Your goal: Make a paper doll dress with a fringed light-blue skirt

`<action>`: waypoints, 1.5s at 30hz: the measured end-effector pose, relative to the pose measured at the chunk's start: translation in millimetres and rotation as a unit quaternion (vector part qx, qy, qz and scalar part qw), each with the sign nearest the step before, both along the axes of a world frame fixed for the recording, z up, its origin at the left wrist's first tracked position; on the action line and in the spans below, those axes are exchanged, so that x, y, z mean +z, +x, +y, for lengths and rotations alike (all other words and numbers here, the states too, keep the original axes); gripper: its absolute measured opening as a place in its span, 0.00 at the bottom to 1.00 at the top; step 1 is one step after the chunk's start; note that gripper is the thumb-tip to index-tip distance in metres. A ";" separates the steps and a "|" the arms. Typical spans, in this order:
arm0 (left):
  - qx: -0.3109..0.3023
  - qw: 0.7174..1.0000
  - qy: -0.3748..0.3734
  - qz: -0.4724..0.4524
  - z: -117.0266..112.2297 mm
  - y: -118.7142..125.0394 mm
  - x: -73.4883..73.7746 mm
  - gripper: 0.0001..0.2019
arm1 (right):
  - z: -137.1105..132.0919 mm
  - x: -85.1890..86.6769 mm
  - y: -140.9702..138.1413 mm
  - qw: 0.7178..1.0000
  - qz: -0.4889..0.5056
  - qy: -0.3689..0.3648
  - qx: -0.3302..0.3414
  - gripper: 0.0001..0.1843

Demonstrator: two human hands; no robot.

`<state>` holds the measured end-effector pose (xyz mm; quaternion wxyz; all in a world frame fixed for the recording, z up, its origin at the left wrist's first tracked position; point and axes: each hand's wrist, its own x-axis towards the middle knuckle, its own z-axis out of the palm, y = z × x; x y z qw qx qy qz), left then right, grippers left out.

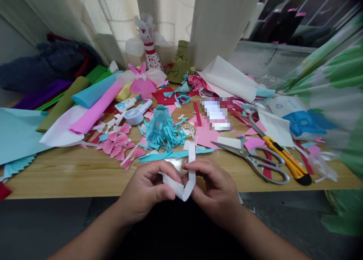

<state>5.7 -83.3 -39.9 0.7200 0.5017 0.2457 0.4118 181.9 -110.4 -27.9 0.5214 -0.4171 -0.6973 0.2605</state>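
Observation:
Both hands meet over the table's front edge, holding a folded white paper strip (pixel 191 165). My left hand (pixel 150 186) pinches the strip's wider, curled left part between thumb and fingers. At the strip's upright end, my right hand (pixel 217 186) grips with thumb and forefinger. The strip bends in a V between them, its tip pointing down. Just beyond stands a fringed turquoise paper dress shape (pixel 163 129), with a flat turquoise strip (pixel 181 154) lying before it. Grey-handled scissors (pixel 255 158) lie partly open to the right of my right hand.
A yellow utility knife (pixel 287 159) lies beside the scissors. Pink pleated paper pieces (pixel 119 142), a glue bottle (pixel 126 104) and a small fan (pixel 137 112) lie to the left. Behind stand an olive paper dress (pixel 180 65) and crepe rolls (pixel 96 106). A wipes pack (pixel 297 116) sits right.

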 end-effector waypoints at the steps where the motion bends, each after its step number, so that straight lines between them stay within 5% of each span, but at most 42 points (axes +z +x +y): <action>1: -0.002 1.000 -0.002 0.001 0.3 -0.5 0.1 0.09 | -0.2 -0.4 0.9 1.000 -0.002 -0.003 0.002 0.22; 14: -0.068 0.988 -0.004 0.141 4.3 -4.7 17.7 0.12 | 1.1 1.2 10.4 0.997 -0.047 0.057 0.010 0.29; 31: -0.039 0.989 -0.009 0.139 0.9 2.4 24.0 0.08 | -0.8 6.9 9.6 0.993 -0.075 0.089 -0.024 0.29; 45: -0.006 0.976 -0.060 0.208 -0.6 5.9 25.8 0.11 | -0.6 10.1 13.9 0.993 -0.099 0.064 0.019 0.32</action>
